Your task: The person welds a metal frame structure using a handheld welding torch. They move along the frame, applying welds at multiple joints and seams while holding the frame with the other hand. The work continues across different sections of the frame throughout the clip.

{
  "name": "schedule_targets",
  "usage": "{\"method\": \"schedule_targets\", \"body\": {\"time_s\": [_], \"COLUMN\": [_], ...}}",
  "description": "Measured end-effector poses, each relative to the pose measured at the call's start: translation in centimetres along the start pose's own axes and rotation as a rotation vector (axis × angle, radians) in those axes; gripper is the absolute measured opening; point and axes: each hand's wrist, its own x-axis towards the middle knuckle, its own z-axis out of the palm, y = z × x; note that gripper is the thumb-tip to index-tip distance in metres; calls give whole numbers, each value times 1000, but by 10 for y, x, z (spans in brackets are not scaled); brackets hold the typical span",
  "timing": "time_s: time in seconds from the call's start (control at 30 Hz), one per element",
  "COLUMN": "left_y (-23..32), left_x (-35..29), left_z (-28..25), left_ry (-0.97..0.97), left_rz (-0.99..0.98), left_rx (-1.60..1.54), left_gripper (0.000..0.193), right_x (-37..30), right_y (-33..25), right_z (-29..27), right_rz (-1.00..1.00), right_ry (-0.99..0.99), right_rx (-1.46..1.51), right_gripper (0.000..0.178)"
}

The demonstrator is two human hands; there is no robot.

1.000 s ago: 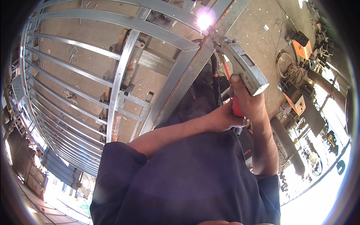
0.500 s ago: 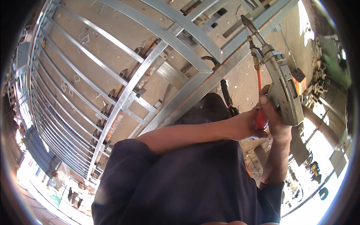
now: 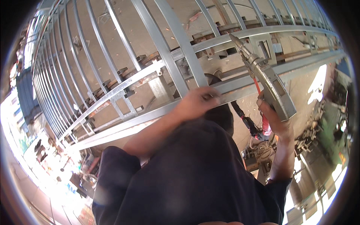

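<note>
My right hand (image 3: pixel 275 118) is wrapped around a grey metal welding gun (image 3: pixel 275 86) with a boxy body. Its long nozzle (image 3: pixel 237 42) points up and away, over the metal frame's rails. A thin red line (image 3: pixel 256 84) runs along the gun, and a red part (image 3: pixel 266 125) shows just below the hand. My left hand (image 3: pixel 198 101) is over the near rail of the galvanized metal frame (image 3: pixel 153 35), close to where two bars meet it. Motion smears its fingers, so whether it touches the rail or holds anything is unclear.
Long parallel bars (image 3: pixel 95 32) of the frame spread across the left. Rusty supports (image 3: pixel 148 60) lie beneath it. A black cable (image 3: pixel 240 112) hangs near my legs, and coiled hose (image 3: pixel 266 152) lies on the floor at right. Metal offcuts (image 3: pixel 311 138) are scattered beyond my right forearm.
My left hand has left the red part beside my right hand and moved left to the frame. The view has turned right; the gun stays in my right hand.
</note>
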Motion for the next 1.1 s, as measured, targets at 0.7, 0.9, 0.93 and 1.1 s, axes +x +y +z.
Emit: {"method": "schedule_targets", "body": {"time_s": [0.7, 0.9, 0.93, 1.1], "left_y": [118, 112, 112, 119], "left_x": [300, 307, 306, 302], "left_z": [-44, -38, -37, -38], "left_ry": [-456, -453, -440, -457], "left_rz": [64, 73, 76, 38], "left_rx": [1503, 1564, 1563, 1553], "left_gripper": [37, 46, 46, 46], "right_x": [96, 94, 93, 85], "right_y": [74, 83, 83, 81], "right_z": [22, 50, 52, 61], "right_rz": [68, 61, 59, 34], "right_ry": [-529, -447, -432, -374], "right_rx": [394, 387, 388, 410], "right_gripper": [74, 70, 66, 61]}}
